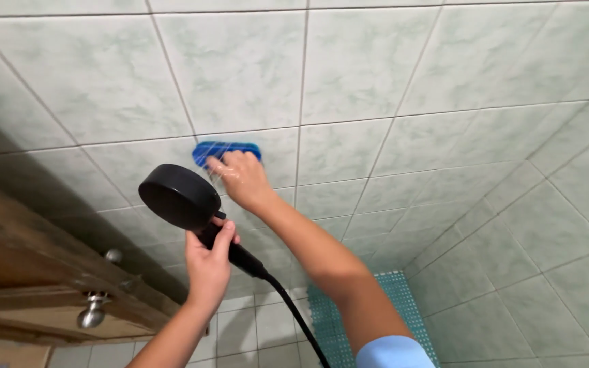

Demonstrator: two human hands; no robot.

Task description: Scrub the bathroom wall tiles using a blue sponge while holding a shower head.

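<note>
My left hand (208, 262) grips the handle of a black shower head (180, 197), whose round head points at the tiled wall. A black hose (294, 312) runs down from the handle. My right hand (240, 178) reaches up and presses a blue scrub brush (225, 150) against the pale green wall tiles (363, 68). Water spray hits the wall near that hand. My right arm ends in a light blue sleeve (393, 353) at the bottom edge.
A wooden door (28, 272) with a round metal knob (92, 313) stands at the lower left. A teal perforated floor mat (403, 293) lies below in the corner where two tiled walls meet. White floor tiles (240, 334) show beneath my arms.
</note>
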